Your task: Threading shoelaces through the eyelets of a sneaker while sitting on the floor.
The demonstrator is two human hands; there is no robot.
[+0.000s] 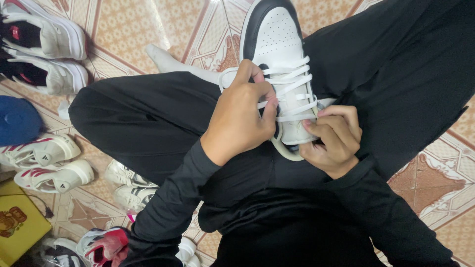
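We judge the lacing nearly done: our left hand pinches the white lace across the white-and-black sneaker, our right hand grips its heel collar, upper eyelets left.

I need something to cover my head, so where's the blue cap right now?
The blue cap lies on the tiled floor at the far left edge of the head view, between two pairs of white sneakers.

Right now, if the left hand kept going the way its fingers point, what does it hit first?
The left hand points right, fingertips already pinching a white lace on the black-and-white sneaker. Going on, it would probably meet the sneaker's tongue, then the black trouser leg; depth is unclear.
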